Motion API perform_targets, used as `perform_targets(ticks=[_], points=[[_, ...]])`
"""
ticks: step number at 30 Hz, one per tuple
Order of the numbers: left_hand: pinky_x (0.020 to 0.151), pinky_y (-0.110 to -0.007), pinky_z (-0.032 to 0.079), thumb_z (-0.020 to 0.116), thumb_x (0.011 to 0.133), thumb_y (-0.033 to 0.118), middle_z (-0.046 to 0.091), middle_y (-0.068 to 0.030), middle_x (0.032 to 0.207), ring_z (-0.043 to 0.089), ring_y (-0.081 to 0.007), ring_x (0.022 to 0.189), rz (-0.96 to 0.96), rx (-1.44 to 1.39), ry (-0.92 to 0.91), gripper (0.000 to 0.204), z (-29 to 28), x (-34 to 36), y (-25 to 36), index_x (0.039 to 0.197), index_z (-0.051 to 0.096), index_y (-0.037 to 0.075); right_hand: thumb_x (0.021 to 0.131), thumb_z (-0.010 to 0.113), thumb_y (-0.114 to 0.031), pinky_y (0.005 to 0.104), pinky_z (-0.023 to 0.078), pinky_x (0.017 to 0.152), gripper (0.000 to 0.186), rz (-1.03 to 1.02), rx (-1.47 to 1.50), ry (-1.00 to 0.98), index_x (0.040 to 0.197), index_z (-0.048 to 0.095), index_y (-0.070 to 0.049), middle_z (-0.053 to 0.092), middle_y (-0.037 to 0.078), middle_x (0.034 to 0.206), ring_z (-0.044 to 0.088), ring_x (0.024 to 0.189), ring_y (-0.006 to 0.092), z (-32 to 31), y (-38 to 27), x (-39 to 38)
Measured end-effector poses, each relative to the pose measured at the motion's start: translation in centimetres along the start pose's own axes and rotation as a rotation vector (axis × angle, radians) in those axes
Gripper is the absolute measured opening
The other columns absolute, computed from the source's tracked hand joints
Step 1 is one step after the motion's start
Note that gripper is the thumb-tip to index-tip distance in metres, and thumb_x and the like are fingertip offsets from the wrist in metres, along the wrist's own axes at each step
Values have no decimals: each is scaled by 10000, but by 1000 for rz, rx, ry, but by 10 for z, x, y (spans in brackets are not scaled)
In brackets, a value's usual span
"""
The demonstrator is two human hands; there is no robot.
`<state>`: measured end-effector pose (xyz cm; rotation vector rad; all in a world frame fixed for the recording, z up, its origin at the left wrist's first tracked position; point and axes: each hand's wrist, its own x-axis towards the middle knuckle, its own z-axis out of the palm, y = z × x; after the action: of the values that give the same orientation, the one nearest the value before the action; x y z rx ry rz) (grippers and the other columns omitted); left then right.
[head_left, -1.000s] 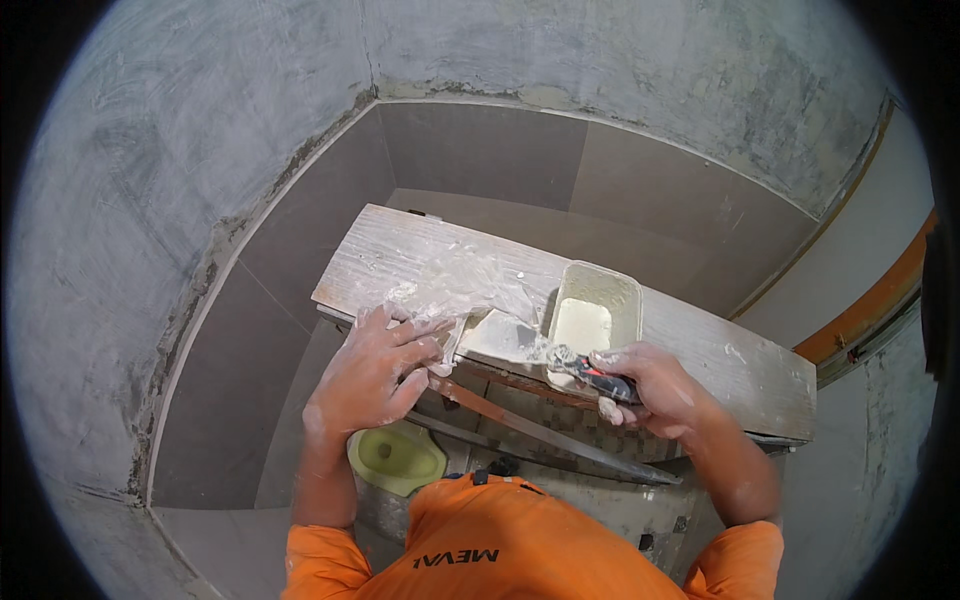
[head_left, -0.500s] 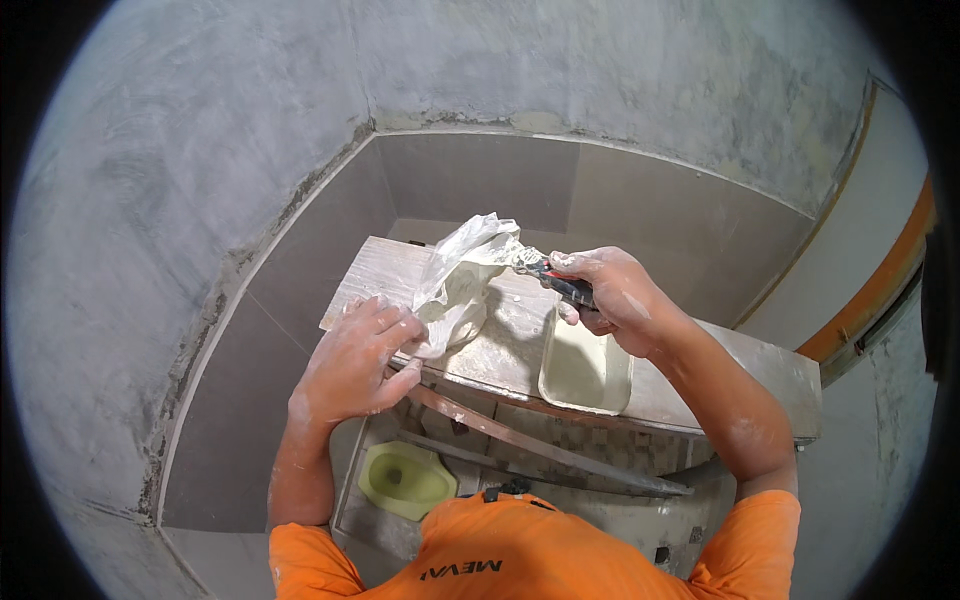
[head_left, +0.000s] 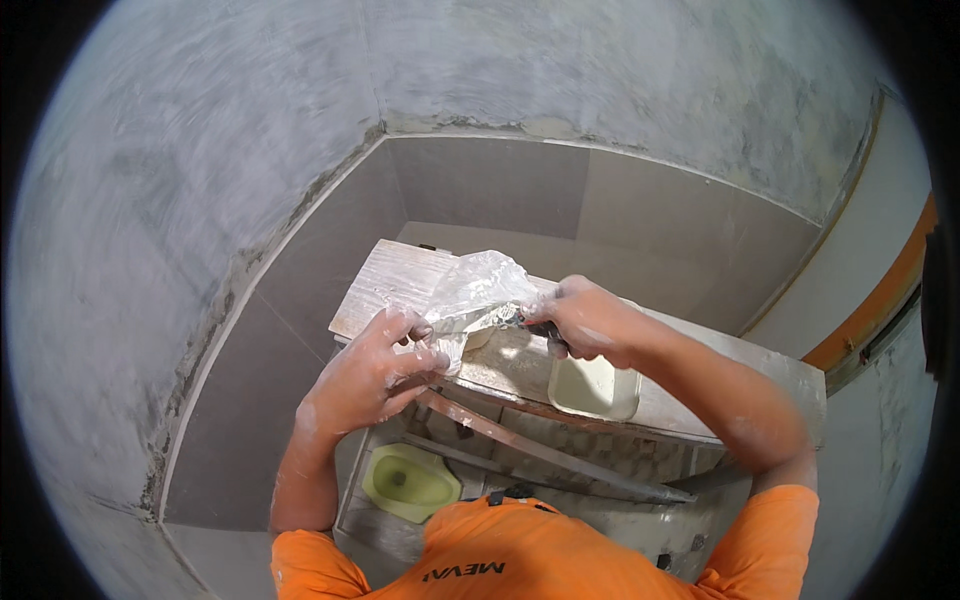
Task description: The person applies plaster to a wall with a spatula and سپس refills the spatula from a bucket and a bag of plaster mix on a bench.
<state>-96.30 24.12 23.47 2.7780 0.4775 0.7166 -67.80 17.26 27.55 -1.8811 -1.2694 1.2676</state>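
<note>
My left hand [head_left: 375,370], dusted with white, pinches the edge of a thin, see-through plastic bag [head_left: 487,278] smeared inside with white paste. The bag stands partly bunched on a worn plank [head_left: 385,285]. My right hand [head_left: 592,318] is closed round the dark handle of a small hand tool [head_left: 542,328]. Its working end, coated in white, sits at the bag's mouth, and its exact kind is hidden. Just below my right hand, a shallow white rectangular tub [head_left: 600,388] with pale residue rests on the plank.
A squat toilet [head_left: 410,482], yellowish green, lies below on the floor at left. Between it and the plank runs a long, bent strip [head_left: 560,460]. Grey tiles [head_left: 490,180] line the lower walls, with rough plaster [head_left: 230,150] above. A door frame [head_left: 880,290] stands at right.
My right hand and the tool have moved slightly left and down toward the bag. The bag's top has flopped over toward the right, over the tool's end. My left hand has shifted slightly right.
</note>
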Motion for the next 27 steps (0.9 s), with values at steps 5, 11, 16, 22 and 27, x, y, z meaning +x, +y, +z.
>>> perform_targets(ticks=[5,11,16,22,27], points=[[958,-435,483,818,656,5,574,-117,1133,574,-328,1078,4,25,56,436,5,-1,-6,1071,751,123,959,572,-265,336,264,435,309,144,-176,-82,799,657,-15,564,89,643,376,482,135,-14,-10,11],[950,-438,478,791,760,23,578,-137,1161,570,-339,1076,-43,-8,155,322,12,5,-12,1067,756,113,993,555,-212,333,226,466,236,131,-44,-77,865,657,-41,508,54,626,314,485,122,9,4,32],[908,-408,491,761,731,-19,572,-99,1057,591,-276,1013,-133,-94,313,348,21,4,-22,1064,735,78,1004,566,-200,311,221,441,243,103,67,-80,869,648,-14,503,55,647,363,521,117,13,19,37],[952,-380,468,766,734,8,575,-104,1075,594,-276,1041,-212,-126,754,364,57,-13,-18,1078,652,41,1011,602,-239,272,220,436,244,74,235,18,873,617,-38,483,24,675,435,549,99,2,31,8],[925,-458,492,782,763,84,640,-155,1035,625,-326,995,-267,-94,667,220,120,-43,-29,956,694,27,1007,613,-239,263,236,444,207,53,337,29,889,622,-69,496,9,689,437,546,82,-2,54,-8]])
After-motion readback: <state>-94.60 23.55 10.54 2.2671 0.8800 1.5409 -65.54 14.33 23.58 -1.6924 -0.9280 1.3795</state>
